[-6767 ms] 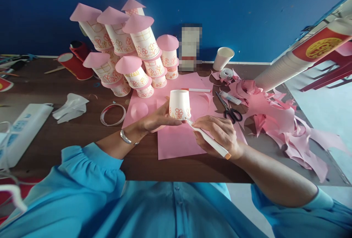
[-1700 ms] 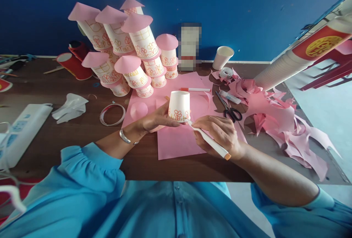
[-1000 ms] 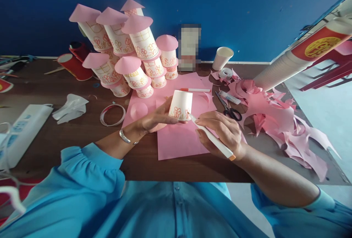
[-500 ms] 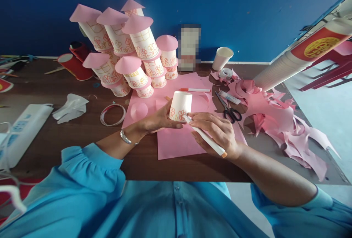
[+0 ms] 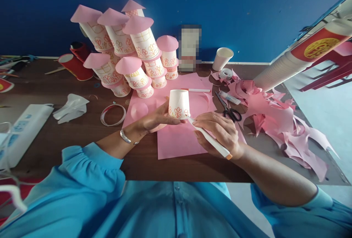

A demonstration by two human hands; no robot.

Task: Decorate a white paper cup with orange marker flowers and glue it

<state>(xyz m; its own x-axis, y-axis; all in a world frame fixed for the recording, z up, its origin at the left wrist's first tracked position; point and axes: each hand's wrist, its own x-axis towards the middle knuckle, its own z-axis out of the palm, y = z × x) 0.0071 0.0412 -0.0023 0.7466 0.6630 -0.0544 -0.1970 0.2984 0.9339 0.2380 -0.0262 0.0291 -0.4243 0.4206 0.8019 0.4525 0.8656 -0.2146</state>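
A white paper cup [image 5: 179, 101] with orange flowers drawn round its lower part is in my left hand [image 5: 158, 118], thumb under its near edge and fingers behind it. My right hand [image 5: 219, 132] is closed round a white marker [image 5: 213, 141] with an orange end. The marker's tip touches or nearly touches the cup's lower right edge. Pink paper [image 5: 176, 142] lies on the table under both hands. Behind it to the left stand stacked, decorated cups [image 5: 144, 43] with pink cone tops.
Black scissors [image 5: 232, 114] and pink scraps [image 5: 277, 117] lie right of my right hand. A long cup stack [image 5: 288, 62] leans at the right. Another cup [image 5: 222, 58] stands by the wall. On the left are a tape roll [image 5: 113, 114], crumpled plastic [image 5: 71, 108] and a power strip [image 5: 26, 135].
The cup has turned a little in my left hand and shifted slightly left and up, so its flowers show in a different position. My right hand has moved slightly right with the marker.
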